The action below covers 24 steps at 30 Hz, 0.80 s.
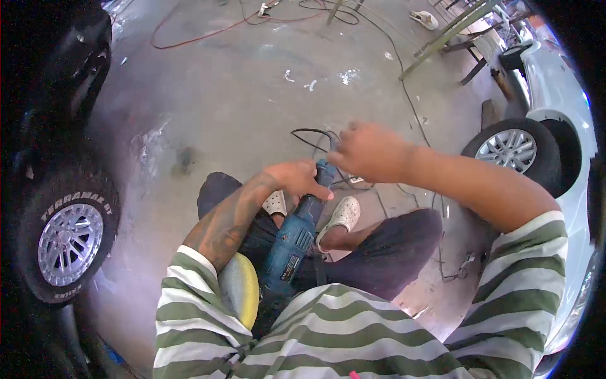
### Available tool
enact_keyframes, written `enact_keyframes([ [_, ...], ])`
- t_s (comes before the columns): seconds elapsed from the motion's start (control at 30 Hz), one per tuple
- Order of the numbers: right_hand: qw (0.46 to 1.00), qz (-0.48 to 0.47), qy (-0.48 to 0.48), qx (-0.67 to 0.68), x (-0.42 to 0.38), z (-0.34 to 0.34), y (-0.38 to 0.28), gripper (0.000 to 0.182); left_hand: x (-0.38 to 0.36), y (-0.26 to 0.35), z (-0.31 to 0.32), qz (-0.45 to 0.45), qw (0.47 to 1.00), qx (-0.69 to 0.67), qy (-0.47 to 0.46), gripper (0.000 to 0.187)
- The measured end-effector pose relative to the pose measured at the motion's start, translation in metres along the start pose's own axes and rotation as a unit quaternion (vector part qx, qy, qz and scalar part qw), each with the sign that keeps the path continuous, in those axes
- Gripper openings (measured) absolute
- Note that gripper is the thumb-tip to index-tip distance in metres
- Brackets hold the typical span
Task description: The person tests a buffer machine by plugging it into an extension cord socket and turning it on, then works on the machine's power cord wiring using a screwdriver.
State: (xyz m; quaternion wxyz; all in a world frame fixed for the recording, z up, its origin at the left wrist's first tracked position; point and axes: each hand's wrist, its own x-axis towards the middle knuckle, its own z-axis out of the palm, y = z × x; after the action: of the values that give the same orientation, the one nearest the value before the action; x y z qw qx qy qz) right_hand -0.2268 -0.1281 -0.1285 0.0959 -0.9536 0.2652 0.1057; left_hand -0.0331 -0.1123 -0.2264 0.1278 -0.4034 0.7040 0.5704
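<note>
A blue power polisher (291, 243) lies tilted across my lap, its round pad (243, 287) with a yellow edge towards my left upper arm. My left hand (298, 179) is closed around the narrow rear handle of the polisher. Just past the handle's end, my right hand (369, 151) is raised with its fingers curled. Something small and greyish shows beside those fingers, but I cannot make out what they hold. A dark power cord (309, 131) loops near the handle's end, in front of both hands.
A dark vehicle's wheel (71, 243) stands at left; a light car's wheel (508, 151) is at right. Cables, including a red hose (189, 44), run over the concrete floor (240, 95). A green metal stand (445, 41) is at upper right. My light clogs (344, 216) are below.
</note>
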Motion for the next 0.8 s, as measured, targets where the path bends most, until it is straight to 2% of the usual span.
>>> enact_keyframes([
  [0.03,0.986,-0.124,-0.011,-0.106,0.003,-0.004,0.000,0.031,0.000,0.000,0.000,-0.001,1.000,-0.009,0.002,0.073],
  [0.07,0.986,-0.124,-0.011,-0.106,0.002,-0.001,-0.003,0.031,-0.002,0.001,-0.001,-0.001,1.000,-0.009,0.002,0.073],
  [0.1,0.997,0.063,-0.030,0.028,0.001,0.004,-0.007,0.029,-0.005,0.002,-0.002,-0.001,1.000,0.013,0.007,0.070],
  [0.13,0.955,0.247,-0.045,0.160,0.000,0.008,-0.009,0.026,-0.007,0.003,-0.004,0.000,0.999,0.036,0.012,0.067],
  [0.17,0.954,0.248,-0.043,0.160,0.000,0.016,-0.003,0.026,-0.005,0.001,-0.005,-0.001,0.999,0.038,0.012,0.067],
  [0.23,0.899,0.267,-0.113,0.327,-0.001,0.032,0.012,0.024,0.001,-0.007,-0.003,0.016,0.999,0.028,0.000,0.066],
  [0.27,0.897,0.271,-0.107,0.333,-0.002,0.027,0.009,0.024,0.000,-0.006,-0.003,0.014,0.999,0.035,-0.006,0.066],
  [0.33,0.967,0.218,-0.034,0.124,-0.006,-0.007,0.000,0.024,-0.001,-0.002,-0.006,0.032,0.999,0.014,-0.019,0.065],
  [0.37,0.965,0.227,-0.032,0.127,-0.015,-0.021,-0.003,0.024,0.001,-0.002,-0.006,0.034,0.999,0.019,-0.026,0.065],
  [0.43,0.982,0.154,0.112,0.004,-0.030,-0.040,-0.008,0.019,0.003,-0.002,-0.003,-0.001,1.000,0.022,-0.021,0.064],
  [0.57,0.986,0.120,0.110,-0.031,-0.056,-0.010,-0.006,0.014,0.002,0.003,0.001,-0.030,0.999,0.033,-0.013,0.062],
  [0.63,0.983,0.102,0.126,-0.087,-0.065,0.014,-0.013,0.016,0.016,-0.014,0.011,-0.058,0.995,-0.056,0.058,0.062],
  [0.67,0.982,0.106,0.129,-0.083,-0.067,0.021,-0.016,0.016,0.018,-0.015,0.011,-0.061,0.995,-0.051,0.054,0.062],
  [0.73,0.974,0.110,0.190,-0.058,-0.072,0.033,-0.020,0.018,0.022,-0.016,0.011,-0.029,0.986,-0.154,0.057,0.053],
  [0.8,0.973,0.124,0.191,-0.037,-0.077,0.041,-0.026,0.019,0.014,-0.005,0.011,-0.033,0.984,-0.157,0.076,0.047],
])
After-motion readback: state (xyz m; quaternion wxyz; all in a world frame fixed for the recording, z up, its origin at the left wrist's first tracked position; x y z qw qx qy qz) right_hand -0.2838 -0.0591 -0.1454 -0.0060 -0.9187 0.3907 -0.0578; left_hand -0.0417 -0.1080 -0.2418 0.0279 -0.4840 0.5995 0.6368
